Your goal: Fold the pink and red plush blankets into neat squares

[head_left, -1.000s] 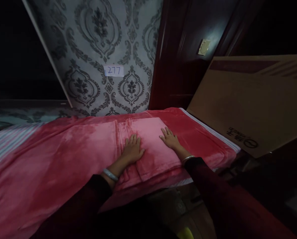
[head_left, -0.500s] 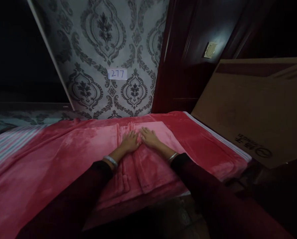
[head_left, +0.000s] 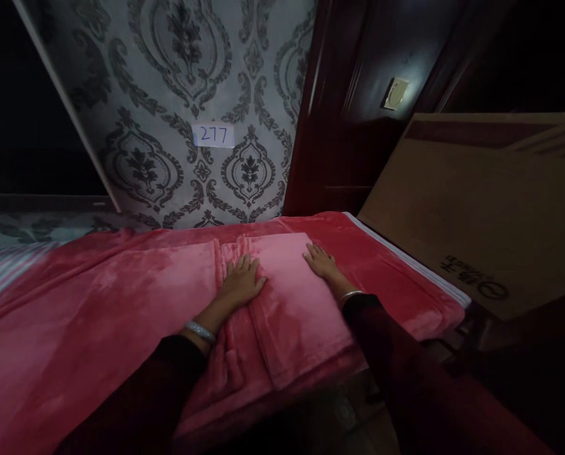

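Note:
A pink plush blanket (head_left: 301, 316) lies in folded layers over a flat surface, with a lighter panel at its middle right. On the folds left of that panel rests my left hand (head_left: 242, 281), palm down with its fingers spread. Along the panel's far right edge lies my right hand (head_left: 321, 260), also flat and open. Neither hand grips the cloth. A darker red stretch of blanket shows to the right of my right hand, and a wide pink part spreads out to the left.
A large cardboard box (head_left: 481, 202) leans at the right. Behind the blanket stand a patterned wall with a "277" label (head_left: 214, 135) and a dark wooden panel (head_left: 339, 126) bearing a switch (head_left: 396, 93). A dark screen (head_left: 31, 114) is at the left; striped cloth (head_left: 7, 268) shows below it.
My right hand has slid to the right across the light panel, away from my left hand. My left hand stays on the folds, slightly lower and further left in view. The camera has shifted a little.

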A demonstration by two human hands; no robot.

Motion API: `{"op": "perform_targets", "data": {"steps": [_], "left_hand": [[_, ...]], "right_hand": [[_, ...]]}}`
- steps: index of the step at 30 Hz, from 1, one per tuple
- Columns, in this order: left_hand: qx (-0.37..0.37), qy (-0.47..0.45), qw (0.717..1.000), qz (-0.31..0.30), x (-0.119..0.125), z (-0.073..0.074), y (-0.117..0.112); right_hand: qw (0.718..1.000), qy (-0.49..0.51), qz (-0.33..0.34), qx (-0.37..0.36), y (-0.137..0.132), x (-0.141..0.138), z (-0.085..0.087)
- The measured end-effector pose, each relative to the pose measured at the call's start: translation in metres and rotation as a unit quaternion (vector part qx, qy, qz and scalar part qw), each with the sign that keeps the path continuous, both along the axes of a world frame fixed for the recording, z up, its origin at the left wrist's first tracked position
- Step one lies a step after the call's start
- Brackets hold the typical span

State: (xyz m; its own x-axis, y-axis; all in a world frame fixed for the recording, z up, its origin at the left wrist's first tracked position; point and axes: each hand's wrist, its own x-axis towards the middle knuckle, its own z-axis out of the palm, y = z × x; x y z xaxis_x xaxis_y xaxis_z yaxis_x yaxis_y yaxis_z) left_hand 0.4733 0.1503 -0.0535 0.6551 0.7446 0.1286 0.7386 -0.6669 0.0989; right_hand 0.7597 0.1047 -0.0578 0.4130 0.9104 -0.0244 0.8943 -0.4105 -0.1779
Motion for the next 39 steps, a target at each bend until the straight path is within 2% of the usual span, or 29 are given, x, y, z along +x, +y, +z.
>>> {"op": "perform_targets", "data": {"steps": [4,7,9,12,15,19,23,26,29,31,36,39], "left_hand": [[-0.01,-0.016,1.0,-0.008,-0.001,0.0,-0.001],[-0.011,-0.031,0.999,-0.012,-0.002,-0.001,-0.001],[-0.011,-0.036,0.999,-0.012,-0.003,-0.002,-0.001],[-0.012,-0.039,0.999,-0.01,-0.003,-0.001,-0.001],[-0.019,-0.045,0.999,-0.005,-0.003,0.0,-0.002],[-0.028,-0.074,0.997,0.013,-0.003,0.003,0.0],[-0.013,-0.078,0.996,0.036,-0.002,0.005,0.002],[-0.04,-0.039,0.998,0.022,0.0,0.004,0.003],[-0.042,-0.023,0.999,0.022,0.0,0.004,0.003],[-0.038,-0.02,0.999,0.022,0.0,0.005,0.002],[-0.033,-0.018,0.999,0.022,-0.001,0.004,0.002],[-0.027,-0.015,0.999,0.019,-0.001,0.002,0.005]], "right_hand": [[1.0,0.018,-0.004,-0.014,-0.001,-0.002,0.003],[0.999,0.002,-0.025,-0.031,0.007,-0.01,0.013],[0.999,-0.029,-0.024,-0.007,0.017,-0.022,0.022],[0.997,-0.041,0.051,0.029,0.04,-0.051,0.031],[0.989,-0.024,0.143,0.026,0.062,-0.084,0.033],[0.972,-0.029,0.231,0.017,0.078,-0.114,0.021],[0.967,-0.042,0.252,0.016,0.079,-0.12,0.007],[0.962,-0.045,0.269,0.014,0.081,-0.114,0.006],[0.963,-0.048,0.264,0.009,0.082,-0.096,0.011],[0.973,-0.049,0.226,-0.002,0.08,-0.074,0.013],[0.996,-0.021,0.076,-0.031,0.059,-0.005,0.012],[0.998,0.012,0.021,-0.053,0.042,0.02,0.015]]}}
